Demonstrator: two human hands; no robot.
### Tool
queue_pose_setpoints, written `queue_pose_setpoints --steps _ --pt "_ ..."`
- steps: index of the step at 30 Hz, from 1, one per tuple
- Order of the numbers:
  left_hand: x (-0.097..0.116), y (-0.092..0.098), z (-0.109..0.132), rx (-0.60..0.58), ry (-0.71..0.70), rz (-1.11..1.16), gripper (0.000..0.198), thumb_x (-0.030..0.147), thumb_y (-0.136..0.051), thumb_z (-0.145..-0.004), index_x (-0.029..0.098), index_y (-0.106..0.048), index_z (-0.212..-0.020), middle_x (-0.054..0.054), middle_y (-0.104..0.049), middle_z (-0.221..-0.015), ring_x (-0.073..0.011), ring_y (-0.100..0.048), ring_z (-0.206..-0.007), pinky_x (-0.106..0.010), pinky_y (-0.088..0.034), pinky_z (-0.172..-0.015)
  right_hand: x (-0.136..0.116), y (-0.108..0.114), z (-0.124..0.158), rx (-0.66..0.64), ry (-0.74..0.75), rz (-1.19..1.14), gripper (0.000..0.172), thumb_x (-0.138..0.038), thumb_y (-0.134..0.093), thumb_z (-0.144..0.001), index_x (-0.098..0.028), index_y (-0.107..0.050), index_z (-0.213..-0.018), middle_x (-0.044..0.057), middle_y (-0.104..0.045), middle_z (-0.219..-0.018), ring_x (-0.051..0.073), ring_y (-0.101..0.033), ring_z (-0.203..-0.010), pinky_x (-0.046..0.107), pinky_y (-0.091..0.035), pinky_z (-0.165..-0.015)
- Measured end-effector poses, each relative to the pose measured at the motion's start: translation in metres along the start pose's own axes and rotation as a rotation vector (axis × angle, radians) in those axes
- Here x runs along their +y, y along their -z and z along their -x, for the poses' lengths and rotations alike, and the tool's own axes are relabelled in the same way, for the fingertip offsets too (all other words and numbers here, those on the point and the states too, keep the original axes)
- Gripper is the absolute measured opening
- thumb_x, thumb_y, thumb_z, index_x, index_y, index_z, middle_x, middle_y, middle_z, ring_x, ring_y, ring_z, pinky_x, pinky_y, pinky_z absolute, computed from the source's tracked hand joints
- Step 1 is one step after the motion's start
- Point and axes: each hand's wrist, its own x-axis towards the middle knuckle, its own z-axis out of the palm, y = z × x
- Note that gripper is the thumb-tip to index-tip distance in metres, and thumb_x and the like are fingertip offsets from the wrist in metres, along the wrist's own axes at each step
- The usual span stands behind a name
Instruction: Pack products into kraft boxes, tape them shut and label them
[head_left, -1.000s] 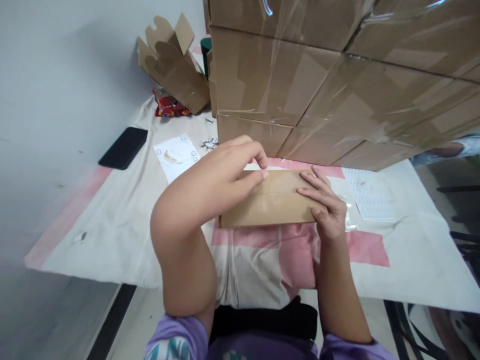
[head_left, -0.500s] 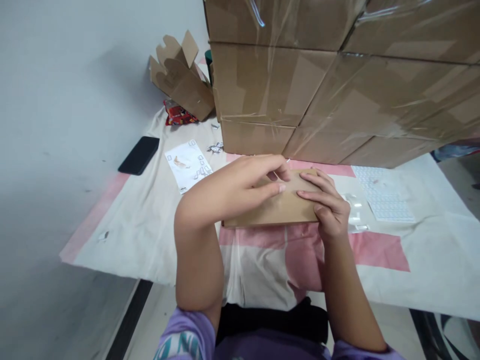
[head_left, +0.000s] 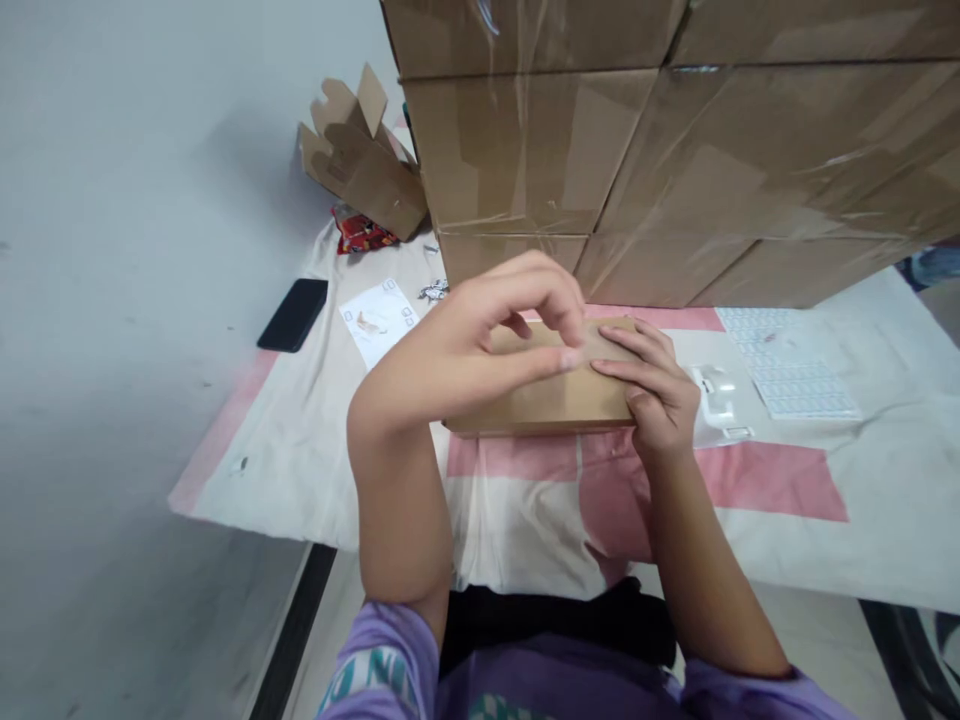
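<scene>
A flat brown cardboard box (head_left: 547, 400) lies on the cloth in front of me. My right hand (head_left: 660, 390) grips its right end, fingers across the top and thumb at the near corner. Over the box is my left hand (head_left: 517, 320), wrist bent, with the tips of thumb and index finger brought together in a pinch. Whatever sits between those tips, if anything, is too small to make out. Part of the box's top is hidden behind the left hand and forearm.
A large stack of taped cartons (head_left: 622, 180) stands close behind the box. To the left are a phone (head_left: 293, 315), a printed paper (head_left: 379, 318), an open carton (head_left: 367, 160) and a red packet (head_left: 361, 230). Clear plastic packaging (head_left: 716, 405) and a sticker sheet (head_left: 795, 370) lie right.
My left hand has risen a little off the box top, its thumb and index tips drawing closer together. The right hand keeps its grip on the box. The view has shifted slightly.
</scene>
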Motion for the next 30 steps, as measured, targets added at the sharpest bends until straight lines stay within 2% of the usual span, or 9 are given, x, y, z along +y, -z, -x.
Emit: queue_pose_setpoints --steps 3,8,12,15,21,26,30 --pt "-0.008 0.002 0.0 0.038 0.095 -0.022 0.008 0.029 -0.068 -0.092 0.021 -0.067 -0.09 -0.003 -0.071 -0.098 -0.0176 -0.068 -0.094 -0.031 -0.055 -0.085 0.0 0.002 0.0 0.017 0.005 0.021 0.034 -0.028 -0.055 -0.089 -0.034 -0.082 -0.109 -0.002 -0.072 -0.133 0.034 -0.055 -0.135 0.066 -0.036 -0.119" --pt "-0.021 0.003 -0.005 0.001 0.248 -0.08 0.002 0.022 -0.066 -0.088 0.02 -0.066 -0.087 0.0 -0.072 -0.09 -0.0148 -0.067 -0.084 -0.027 -0.052 -0.075 0.003 0.009 -0.002 0.003 -0.03 0.054 0.033 -0.029 -0.056 -0.089 -0.035 -0.081 -0.11 -0.001 -0.071 -0.134 0.034 -0.056 -0.134 0.067 -0.038 -0.118" --pt "-0.03 0.001 -0.008 -0.086 0.338 -0.098 0.005 0.018 -0.063 -0.085 0.02 -0.068 -0.086 0.001 -0.074 -0.088 -0.0152 -0.069 -0.084 -0.026 -0.051 -0.073 0.003 0.009 -0.002 -0.001 -0.022 0.067 0.031 -0.031 -0.057 -0.09 -0.034 -0.082 -0.109 -0.001 -0.071 -0.134 0.034 -0.056 -0.134 0.067 -0.038 -0.118" --pt "-0.034 0.001 -0.007 -0.092 0.398 -0.121 0.006 0.018 -0.063 -0.085 0.021 -0.068 -0.086 0.0 -0.076 -0.091 -0.0166 -0.072 -0.088 -0.028 -0.052 -0.077 0.001 0.007 -0.002 -0.005 -0.01 0.073 0.031 -0.032 -0.056 -0.092 -0.034 -0.081 -0.109 0.0 -0.071 -0.134 0.034 -0.056 -0.134 0.067 -0.038 -0.118" --pt "-0.029 0.004 -0.004 -0.072 0.379 -0.045 0.007 0.022 -0.066 -0.086 0.022 -0.069 -0.092 0.0 -0.079 -0.091 -0.0192 -0.076 -0.093 -0.03 -0.055 -0.082 0.001 0.005 0.0 -0.014 0.003 0.061 0.031 -0.032 -0.056 -0.093 -0.033 -0.08 -0.112 0.001 -0.07 -0.137 0.034 -0.055 -0.135 0.066 -0.038 -0.118" --pt "-0.017 0.004 0.0 0.02 0.354 -0.044 0.012 0.028 -0.068 -0.088 0.022 -0.07 -0.098 -0.001 -0.079 -0.089 -0.0203 -0.076 -0.091 -0.03 -0.056 -0.08 0.001 0.005 -0.001 -0.016 -0.005 0.066 0.031 -0.035 -0.054 -0.095 -0.032 -0.08 -0.11 0.002 -0.07 -0.137 0.034 -0.056 -0.134 0.066 -0.037 -0.119" --pt "-0.017 0.006 0.002 0.045 0.341 -0.012 0.043 0.027 -0.07 -0.086 0.026 -0.064 -0.129 0.0 -0.078 -0.086 -0.0201 -0.076 -0.088 -0.03 -0.056 -0.078 -0.003 0.003 -0.001 0.009 0.012 0.103 0.032 -0.031 -0.053 -0.095 -0.031 -0.08 -0.112 0.003 -0.07 -0.136 0.034 -0.056 -0.134 0.066 -0.038 -0.118"
